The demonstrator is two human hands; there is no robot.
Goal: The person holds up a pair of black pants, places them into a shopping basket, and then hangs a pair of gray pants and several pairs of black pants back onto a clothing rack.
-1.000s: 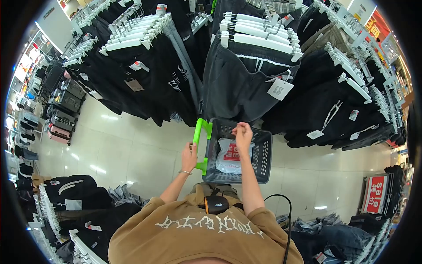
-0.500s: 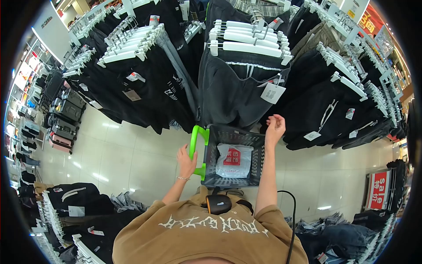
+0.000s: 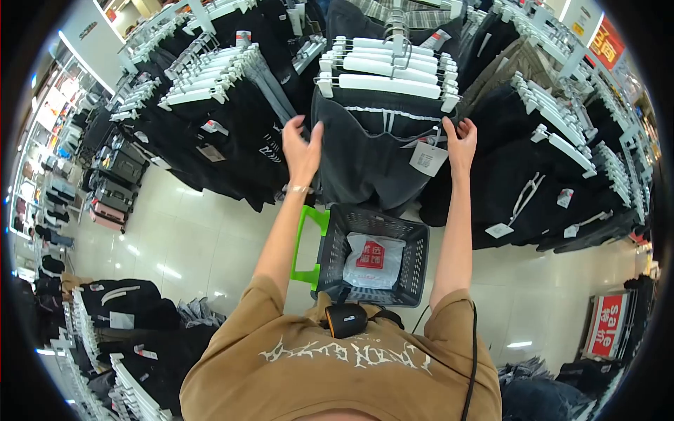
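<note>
Dark grey pants [image 3: 365, 154] hang in front of me from a white hanger [image 3: 390, 85], with a white strip inside the waistband and a paper tag [image 3: 427, 159] on the right side. My left hand [image 3: 302, 156] is raised at their left edge, thumb and fingers apart. At the right end of the waistband is my right hand [image 3: 461, 146], its thumb and bent fingers apart beside the cloth. Below them stands a dark grey shopping basket [image 3: 328, 245] with a green handle [image 3: 298, 245]; a white plastic bag [image 3: 373, 261] with red print lies inside.
Racks of black pants [image 3: 239, 140] flank the middle rack on the left, and more black pants [image 3: 519, 189] hang on the right. A red sale sign [image 3: 607, 324] stands at lower right. Suitcases [image 3: 116, 186] line the far left. A black cable [image 3: 472, 365] runs down my shirt.
My left hand has left the basket's green handle and risen to the pants' left edge. My right hand has moved up to the waistband's right end.
</note>
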